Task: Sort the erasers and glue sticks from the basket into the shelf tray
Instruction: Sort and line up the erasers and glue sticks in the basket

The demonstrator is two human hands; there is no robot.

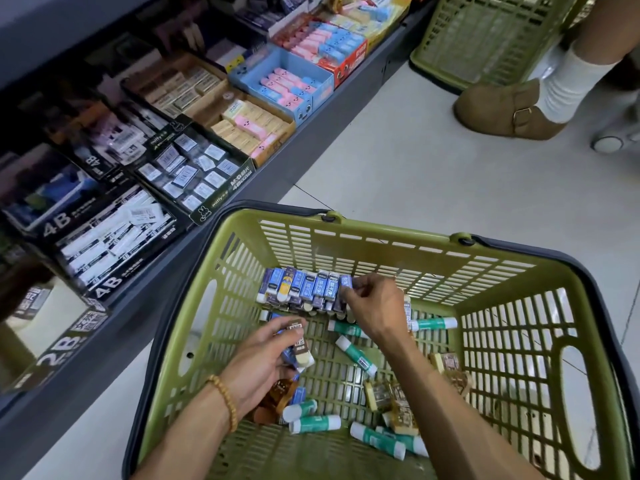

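With my left hand [263,358] already gripping erasers near the basket [512,317] floor, I pinch the row of blue erasers [304,285] at the far wall with my right hand [375,303], lifting squarely so none spill.

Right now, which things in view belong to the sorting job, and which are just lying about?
Job:
- green basket
- blue erasers, right hand pinching one
- erasers gripped in left hand
- glue sticks
- brown-wrapped erasers
- shelf trays

Lying about:
- second green basket
- another person's brown shoe
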